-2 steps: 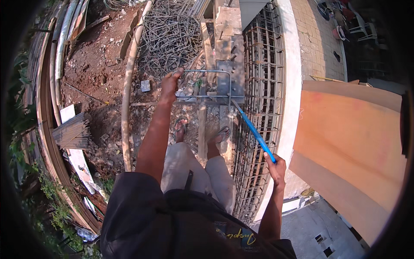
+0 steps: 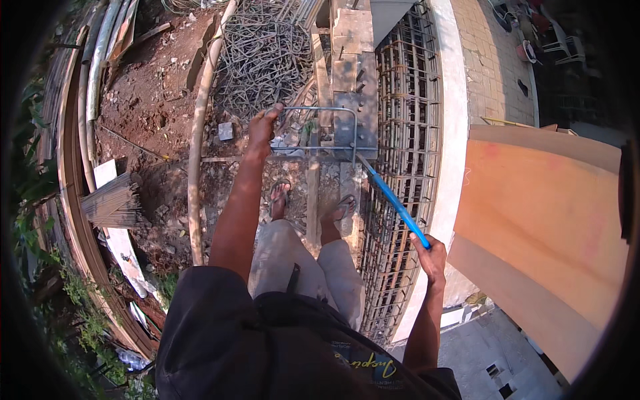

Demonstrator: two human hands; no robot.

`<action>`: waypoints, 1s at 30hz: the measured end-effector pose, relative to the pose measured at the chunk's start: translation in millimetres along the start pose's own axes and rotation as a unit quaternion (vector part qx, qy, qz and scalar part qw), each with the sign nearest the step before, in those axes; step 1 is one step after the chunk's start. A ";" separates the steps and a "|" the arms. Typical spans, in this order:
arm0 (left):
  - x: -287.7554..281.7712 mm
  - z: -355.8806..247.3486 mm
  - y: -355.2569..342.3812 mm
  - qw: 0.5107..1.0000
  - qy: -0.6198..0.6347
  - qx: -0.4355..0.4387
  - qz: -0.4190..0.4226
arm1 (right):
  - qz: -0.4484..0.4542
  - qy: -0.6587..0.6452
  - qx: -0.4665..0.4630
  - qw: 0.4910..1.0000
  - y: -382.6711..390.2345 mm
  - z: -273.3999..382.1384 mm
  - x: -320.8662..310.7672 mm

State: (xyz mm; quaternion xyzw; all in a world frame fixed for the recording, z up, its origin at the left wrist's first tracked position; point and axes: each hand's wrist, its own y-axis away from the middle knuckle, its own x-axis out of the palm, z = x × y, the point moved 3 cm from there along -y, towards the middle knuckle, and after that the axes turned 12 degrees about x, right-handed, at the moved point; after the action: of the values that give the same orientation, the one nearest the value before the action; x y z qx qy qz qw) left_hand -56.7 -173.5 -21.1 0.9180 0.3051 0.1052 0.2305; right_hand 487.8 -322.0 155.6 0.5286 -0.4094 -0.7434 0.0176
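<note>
Closed around a bent steel rod (image 2: 320, 108), the left hand (image 2: 262, 131) holds it over a dark metal plate (image 2: 344, 128); farther right, the right hand (image 2: 430, 257) grips a blue-handled bar (image 2: 398, 205), tip near the rod's bend.

Two hands (image 2: 263, 131) (image 2: 432, 258), one bent rod (image 2: 320, 108), one blue-handled tool (image 2: 398, 205).

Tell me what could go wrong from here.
The blue tool, its tip at the bent rod, might slip and jolt the right hand holding it. If the rod springs or turns, the left hand gripping it could get pinched. The sandaled feet stand among rubble, so a stubbed toe or stumble seems possible.
</note>
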 end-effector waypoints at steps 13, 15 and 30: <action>-5.9 10.3 -24.3 0.999 -0.015 0.002 0.033 | 0.024 0.137 -0.135 0.981 -94.7 65.0 -70.7; -0.6 6.6 -23.7 0.999 -0.019 -0.003 0.037 | 0.027 0.139 -0.119 0.983 -95.8 59.9 -69.0; 74.5 -57.9 -25.3 0.807 -0.497 0.163 0.275 | 0.030 0.109 -0.080 0.990 -85.1 43.3 -43.3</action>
State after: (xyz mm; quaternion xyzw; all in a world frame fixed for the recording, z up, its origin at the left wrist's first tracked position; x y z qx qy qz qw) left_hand -30.0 -89.5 20.9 0.9145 -0.1040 -0.3572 0.1590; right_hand 506.8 -220.0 140.2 0.5912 -0.3598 -0.7106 0.1265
